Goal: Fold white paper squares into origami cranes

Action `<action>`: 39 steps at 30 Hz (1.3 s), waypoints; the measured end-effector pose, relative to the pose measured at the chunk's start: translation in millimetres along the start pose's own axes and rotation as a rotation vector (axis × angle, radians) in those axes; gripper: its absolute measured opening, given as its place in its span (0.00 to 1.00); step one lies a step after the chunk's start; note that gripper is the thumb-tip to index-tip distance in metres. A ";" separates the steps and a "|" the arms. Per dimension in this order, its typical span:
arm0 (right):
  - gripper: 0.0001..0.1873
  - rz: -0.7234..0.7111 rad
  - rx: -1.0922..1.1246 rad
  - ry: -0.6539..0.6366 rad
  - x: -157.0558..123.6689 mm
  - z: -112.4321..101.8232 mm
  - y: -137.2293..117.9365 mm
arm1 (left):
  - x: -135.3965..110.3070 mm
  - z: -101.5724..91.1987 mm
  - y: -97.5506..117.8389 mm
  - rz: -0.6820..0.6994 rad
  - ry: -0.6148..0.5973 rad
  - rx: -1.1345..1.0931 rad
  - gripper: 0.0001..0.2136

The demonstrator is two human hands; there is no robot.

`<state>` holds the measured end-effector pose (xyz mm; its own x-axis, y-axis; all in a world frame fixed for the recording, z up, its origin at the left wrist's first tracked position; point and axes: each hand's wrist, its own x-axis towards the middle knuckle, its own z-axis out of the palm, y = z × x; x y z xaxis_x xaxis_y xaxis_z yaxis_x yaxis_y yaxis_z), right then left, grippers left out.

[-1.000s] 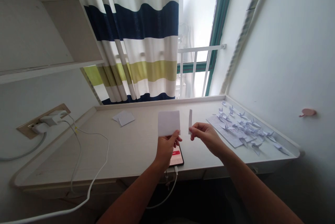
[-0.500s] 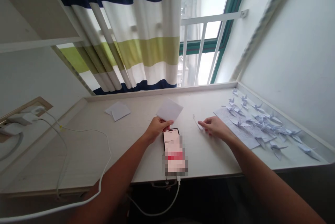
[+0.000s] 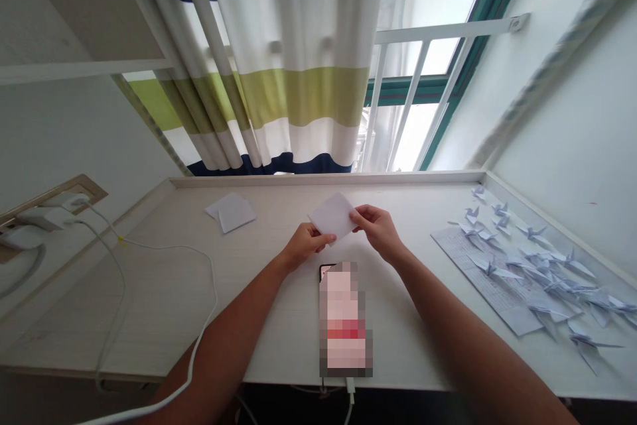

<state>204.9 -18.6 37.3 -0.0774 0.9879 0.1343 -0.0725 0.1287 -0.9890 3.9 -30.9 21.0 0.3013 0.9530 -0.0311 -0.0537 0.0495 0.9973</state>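
A square white sheet of paper (image 3: pixel 333 214) is held just above the desk, turned so that one corner faces me. My left hand (image 3: pixel 309 241) pinches its lower left edge, thumb on top. At the right corner, the fingers and thumb of my right hand (image 3: pixel 375 226) are closed on the same paper. Directly below lies a phone (image 3: pixel 343 319), its screen mostly blurred out, with a cable at its lower end. To the left rest a few more white paper squares (image 3: pixel 237 214), partly overlapping.
Several folded paper cranes (image 3: pixel 542 269) crowd the desk's right side, some on a printed sheet (image 3: pixel 497 299). A white cable (image 3: pixel 212 279) runs from the plugs (image 3: pixel 47 216) at left across my left forearm. A raised rim (image 3: pixel 328 179) borders the desk's back.
My right hand has come left from near the cranes and now grips the paper's right corner. The thin white piece it held is no longer visible. The view has shifted left.
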 end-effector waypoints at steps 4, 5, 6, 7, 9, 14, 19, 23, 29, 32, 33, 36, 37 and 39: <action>0.20 0.028 0.068 0.017 -8.4 -7.4 -0.4 | 1.8 -6.4 -0.2 0.105 0.220 -0.007 0.17; 0.20 0.035 0.066 0.014 -9.4 -9.1 -0.8 | 2.7 -8.3 0.2 0.126 0.255 0.004 0.17; 0.20 0.043 0.059 0.008 -10.0 -10.3 -0.8 | 3.3 -10.1 0.5 0.144 0.272 0.023 0.16; 0.20 0.050 0.053 0.005 -10.1 -11.1 -0.4 | 3.6 -11.6 0.6 0.162 0.281 0.045 0.16; 0.20 0.054 0.057 0.008 -9.8 -11.2 1.2 | 3.1 -13.4 0.6 0.198 0.288 0.079 0.15; 0.22 0.051 0.061 0.000 -11.0 -7.2 2.0 | -2.0 -10.2 2.1 0.251 0.290 0.072 0.15; 0.23 0.041 0.035 -0.024 -13.6 -6.7 -2.1 | -7.0 -5.6 4.7 0.299 0.280 0.069 0.16; 0.23 0.007 0.021 -0.005 -12.4 -9.0 1.4 | -7.1 -7.2 -0.8 0.319 0.235 0.081 0.16; 0.20 -0.024 0.080 0.030 -11.5 -8.7 5.1 | -1.5 -15.2 -6.1 0.277 0.160 0.048 0.12; 0.19 -0.015 0.065 -0.004 -11.7 -9.5 2.0 | -0.4 -20.7 -1.8 0.326 0.197 -0.018 0.25; 0.19 -0.014 0.053 -0.018 -11.6 -10.1 0.9 | -0.5 -22.0 -0.4 0.334 0.176 -0.027 0.27; 0.19 -0.031 0.032 -0.032 -11.0 -12.1 -0.5 | -0.5 -21.7 1.1 0.349 0.110 -0.010 0.25; 0.20 -0.046 0.027 -0.030 -10.7 -12.8 -0.4 | -0.4 -20.2 0.8 0.362 0.125 -0.005 0.23; 0.23 -0.090 0.018 -0.037 -10.2 -13.8 0.0 | 0.1 -16.0 -0.7 0.393 0.214 -0.023 0.18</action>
<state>219.4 -27.4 35.1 -0.1070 0.9685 0.2248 -0.0983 0.2147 -0.9717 -11.3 -26.1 19.2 0.0500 0.9409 0.3350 -0.1462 -0.3249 0.9344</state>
